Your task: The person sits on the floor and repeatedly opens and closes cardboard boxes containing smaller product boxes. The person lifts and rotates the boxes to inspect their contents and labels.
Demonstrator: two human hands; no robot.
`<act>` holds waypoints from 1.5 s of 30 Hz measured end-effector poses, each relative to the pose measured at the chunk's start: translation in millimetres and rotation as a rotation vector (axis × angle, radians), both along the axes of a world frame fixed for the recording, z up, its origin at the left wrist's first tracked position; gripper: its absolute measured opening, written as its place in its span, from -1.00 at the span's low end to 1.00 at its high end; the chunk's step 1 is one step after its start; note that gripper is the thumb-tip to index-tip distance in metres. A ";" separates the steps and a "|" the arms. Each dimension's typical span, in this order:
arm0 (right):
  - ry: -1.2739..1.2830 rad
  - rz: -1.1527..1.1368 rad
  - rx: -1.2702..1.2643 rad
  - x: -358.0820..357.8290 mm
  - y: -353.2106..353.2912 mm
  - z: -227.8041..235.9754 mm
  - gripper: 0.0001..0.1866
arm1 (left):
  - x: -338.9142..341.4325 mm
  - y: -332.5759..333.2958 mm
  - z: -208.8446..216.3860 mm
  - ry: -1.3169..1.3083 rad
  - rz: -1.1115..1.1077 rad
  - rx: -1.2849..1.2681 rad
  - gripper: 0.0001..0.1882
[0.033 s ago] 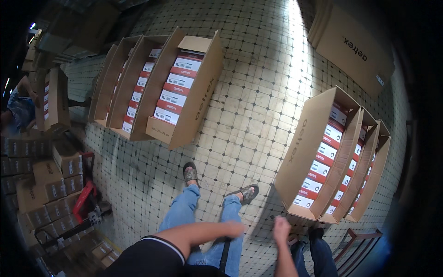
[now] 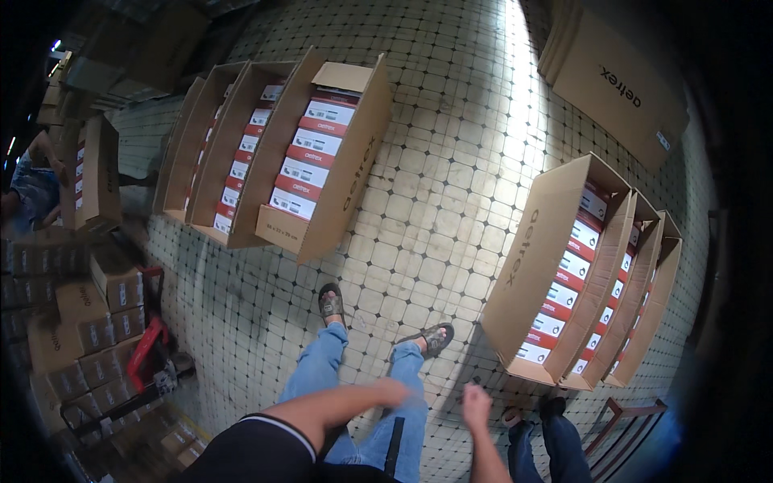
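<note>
Three open cardboard cartons (image 2: 555, 266), packed with rows of small red-and-white boxes (image 2: 564, 294), stand on the tiled floor (image 2: 435, 201) toward its right edge, nearest the hands. They look heavy and stiff-walled; best gripped low at the short ends. Left hand (image 2: 394, 392) and right hand (image 2: 475, 402) hold nothing, loosely curled, blurred.

Pale floor (image 2: 451, 193) of small square tiles in a dark-lined grid. Brown cardboard cartons (image 2: 354, 169) — dark lettering on the sides, filled with red-and-white boxes (image 2: 310, 165). Blue jeans (image 2: 322, 366), dark strappy sandals (image 2: 330, 302). Black sleeve (image 2: 250, 447) with a thin white edge — red pallet jack (image 2: 145, 350) beside stacked brown boxes (image 2: 88, 322).
</note>
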State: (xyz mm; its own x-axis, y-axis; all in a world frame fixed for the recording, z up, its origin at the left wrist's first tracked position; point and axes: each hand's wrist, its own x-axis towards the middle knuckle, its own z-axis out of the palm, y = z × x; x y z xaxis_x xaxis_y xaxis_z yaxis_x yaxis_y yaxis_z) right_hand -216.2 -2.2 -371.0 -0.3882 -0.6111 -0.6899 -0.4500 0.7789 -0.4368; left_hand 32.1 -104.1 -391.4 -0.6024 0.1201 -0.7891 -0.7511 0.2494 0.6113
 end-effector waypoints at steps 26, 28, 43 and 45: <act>0.203 0.726 0.064 240.0 -385.0 -57.7 -0.49 | 351.1 -288.5 -29.3 -0.123 1.198 -0.654 -0.60; 0.260 0.766 0.113 202.5 -363.3 -46.5 -0.50 | 312.3 -259.5 -35.1 -0.129 1.063 -0.528 -0.57; 0.228 0.624 0.258 120.7 -218.9 -25.0 -0.53 | 175.2 -176.9 -25.3 -0.424 0.845 -0.417 -0.65; 0.288 0.639 0.077 124.0 -240.3 6.6 -0.52 | 188.5 -198.4 9.6 -0.378 0.881 -0.547 -0.67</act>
